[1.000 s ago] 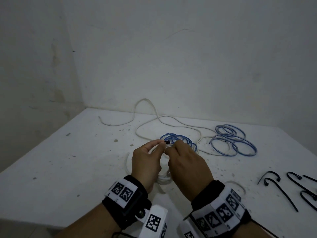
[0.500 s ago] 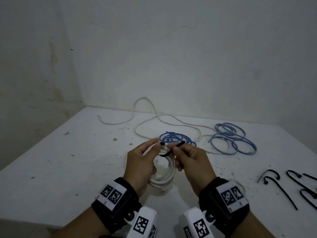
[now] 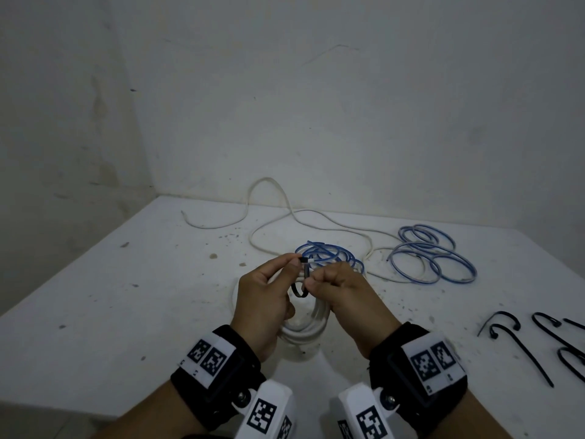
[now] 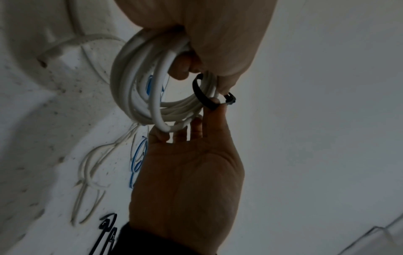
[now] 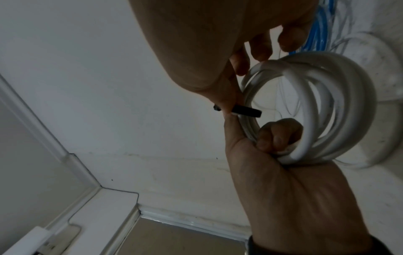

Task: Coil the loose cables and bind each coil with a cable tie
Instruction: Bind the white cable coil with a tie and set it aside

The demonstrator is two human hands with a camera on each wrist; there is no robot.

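Fingers (image 3: pixel 286 259) pinching black cable tie (image 3: pixel 300 288), looped around white cable coil (image 3: pixel 308 327)

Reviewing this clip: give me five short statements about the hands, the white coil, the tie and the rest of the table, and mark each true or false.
1. A black cable tie is looped around the white coil. True.
2. The white coil lies flat on the table with no hand on it. False: both the left hand and the right hand hold it up.
3. Spare black ties lie at the right of the table. True.
4. The blue cables are already bound with ties. False: no tie shows on them.
5. A loose white cable trails toward the wall. True.
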